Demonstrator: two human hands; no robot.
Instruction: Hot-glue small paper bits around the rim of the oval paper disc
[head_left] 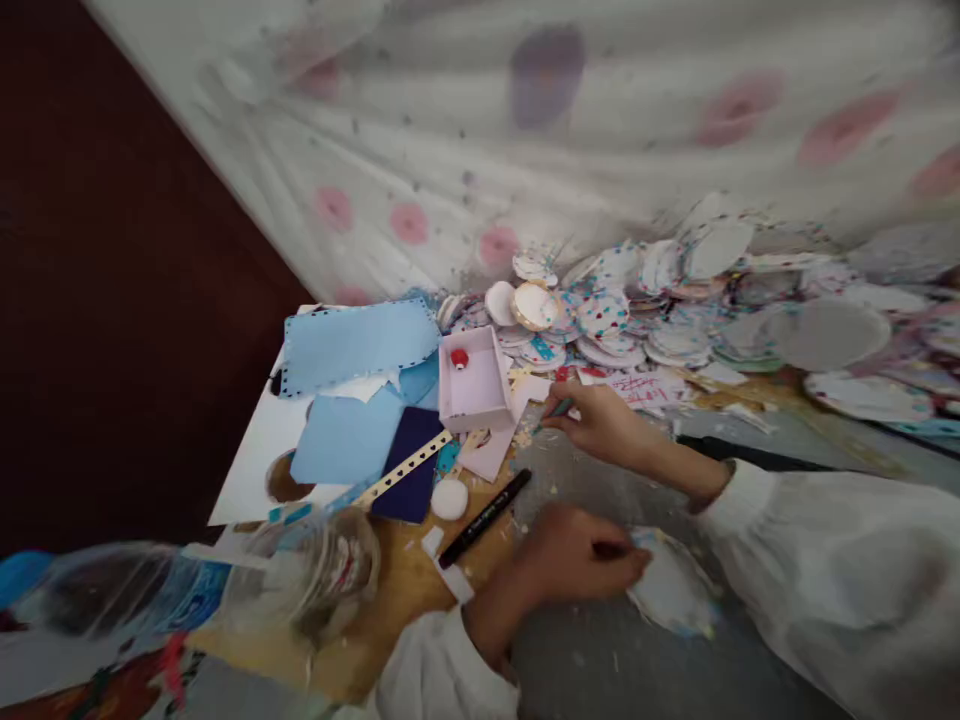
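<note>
My left hand (574,562) lies low in the middle with its fingers curled, pressing down on a round paper cutout (671,590) on the grey mat. My right hand (596,420) reaches forward and pinches a small teal tool (561,408), its tip near the paper scraps beside a small open white box (474,385). The box holds a small red object (459,358). A black marker (486,518) lies on the wooden table just left of my left hand.
A big heap of speckled paper discs (675,300) fills the back right. Blue paper sheets (358,345), a dark blue card (411,462), a punched strip (401,470) and a white disc (449,498) lie left. A clear plastic bottle (225,590) lies front left. Dotted cloth (525,120) hangs behind.
</note>
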